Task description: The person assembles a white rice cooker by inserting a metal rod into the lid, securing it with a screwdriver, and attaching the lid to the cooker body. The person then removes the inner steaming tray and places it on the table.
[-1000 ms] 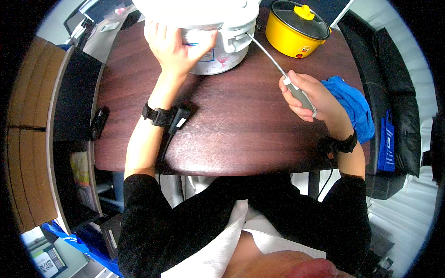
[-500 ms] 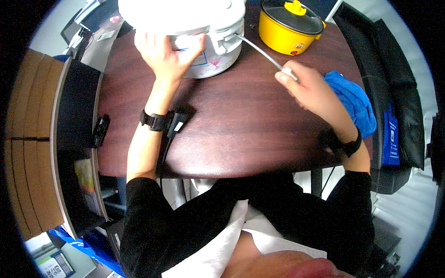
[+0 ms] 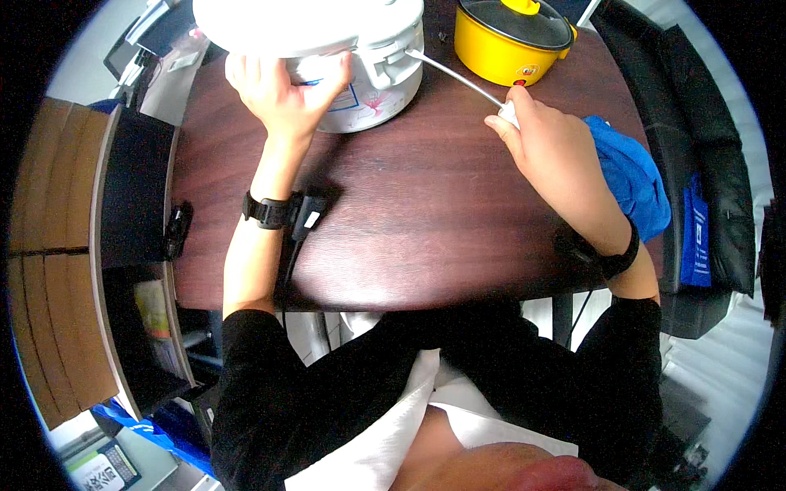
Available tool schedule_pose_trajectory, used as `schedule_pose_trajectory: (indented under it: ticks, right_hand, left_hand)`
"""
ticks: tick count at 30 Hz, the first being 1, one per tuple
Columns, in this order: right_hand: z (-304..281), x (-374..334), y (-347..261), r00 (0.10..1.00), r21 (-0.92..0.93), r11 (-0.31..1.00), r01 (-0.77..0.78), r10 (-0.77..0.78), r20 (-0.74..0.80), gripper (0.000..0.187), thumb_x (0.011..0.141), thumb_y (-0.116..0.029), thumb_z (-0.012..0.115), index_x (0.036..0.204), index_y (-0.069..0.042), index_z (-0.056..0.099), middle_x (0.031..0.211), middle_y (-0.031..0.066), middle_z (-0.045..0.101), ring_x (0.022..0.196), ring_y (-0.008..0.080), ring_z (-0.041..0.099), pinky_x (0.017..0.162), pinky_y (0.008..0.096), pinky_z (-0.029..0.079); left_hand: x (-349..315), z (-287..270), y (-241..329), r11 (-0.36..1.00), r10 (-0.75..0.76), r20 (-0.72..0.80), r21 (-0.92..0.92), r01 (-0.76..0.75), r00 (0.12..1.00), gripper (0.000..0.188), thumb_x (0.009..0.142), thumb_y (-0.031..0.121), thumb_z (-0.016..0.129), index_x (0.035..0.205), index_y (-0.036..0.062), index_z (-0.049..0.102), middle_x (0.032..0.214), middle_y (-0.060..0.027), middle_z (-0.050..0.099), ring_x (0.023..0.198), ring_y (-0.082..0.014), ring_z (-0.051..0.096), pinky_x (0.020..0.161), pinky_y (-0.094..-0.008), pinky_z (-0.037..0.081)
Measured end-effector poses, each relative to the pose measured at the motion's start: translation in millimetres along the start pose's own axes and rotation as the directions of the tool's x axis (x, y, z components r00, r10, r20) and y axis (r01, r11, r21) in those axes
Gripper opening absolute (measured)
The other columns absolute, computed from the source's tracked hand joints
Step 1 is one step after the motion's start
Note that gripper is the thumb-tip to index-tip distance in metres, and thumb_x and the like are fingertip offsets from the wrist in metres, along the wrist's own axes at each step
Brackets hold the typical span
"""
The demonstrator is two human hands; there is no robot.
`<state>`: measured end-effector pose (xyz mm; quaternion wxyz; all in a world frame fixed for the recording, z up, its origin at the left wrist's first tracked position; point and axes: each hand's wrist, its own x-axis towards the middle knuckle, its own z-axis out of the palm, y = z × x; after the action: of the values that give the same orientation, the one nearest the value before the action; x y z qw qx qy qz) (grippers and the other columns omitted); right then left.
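A white rice cooker (image 3: 368,110) with a floral print stands at the far side of the table, its top cut off by the view's edge. My left hand (image 3: 282,94) is spread against its front just under the lid, thumb out to the right, holding nothing between the fingers. From the cooker's right side a grey-white power cord (image 3: 458,75) runs out, pulled nearly straight. My right hand (image 3: 548,139) is closed around the white end piece (image 3: 509,113) of this cord, above the table. Most of that piece is hidden inside the fingers.
A yellow electric pot (image 3: 508,53) with a dark lid stands right of the cooker. A blue cloth (image 3: 630,180) lies at the brown table's (image 3: 393,245) right edge. Near my left wrist is a black adapter-like block (image 3: 309,217); a black object (image 3: 178,231) sits at the left edge.
My right hand has drawn slightly right, away from the cooker, and the cord is straighter. The left hand stays against the cooker. The whole view has shifted a little.
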<state>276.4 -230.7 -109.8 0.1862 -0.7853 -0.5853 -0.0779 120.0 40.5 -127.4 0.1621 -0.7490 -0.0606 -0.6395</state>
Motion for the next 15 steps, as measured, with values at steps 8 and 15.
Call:
schedule_pose_trajectory:
  ticks: [8, 15]
  right_hand:
    - [3.5, -2.0, 2.9, 0.764, 0.664, 0.499, -0.558, -0.003, 0.645, 0.031, 0.1, -0.034, 0.043, 0.091, -0.006, 0.05, 0.058, -0.0029, 0.044, 0.038, 0.0029, 0.041, 0.032, 0.0192, 0.032]
    - [10.0, -2.6, 13.0, 0.768, 0.751, 0.259, -0.607, -0.053, 0.638, 0.037, 0.099, -0.04, 0.042, 0.089, -0.006, 0.051, 0.055, -0.0011, 0.046, 0.034, 0.006, 0.04, 0.03, 0.022, 0.03]
  left_hand:
    - [0.0, 0.2, 0.3, 1.0, 0.014, 0.017, 0.005, -0.014, 1.0, 0.063, 0.061, 0.05, 0.079, 0.1, 0.0048, 0.058, 0.096, -0.0112, 0.057, 0.095, -0.0336, 0.051, 0.084, -0.0458, 0.037]
    - [-3.2, 1.5, -1.5, 1.0, 0.021, 0.007, 0.013, -0.021, 1.0, 0.064, 0.061, 0.051, 0.079, 0.1, 0.0046, 0.058, 0.095, -0.0106, 0.056, 0.094, -0.0335, 0.051, 0.084, -0.0461, 0.037]
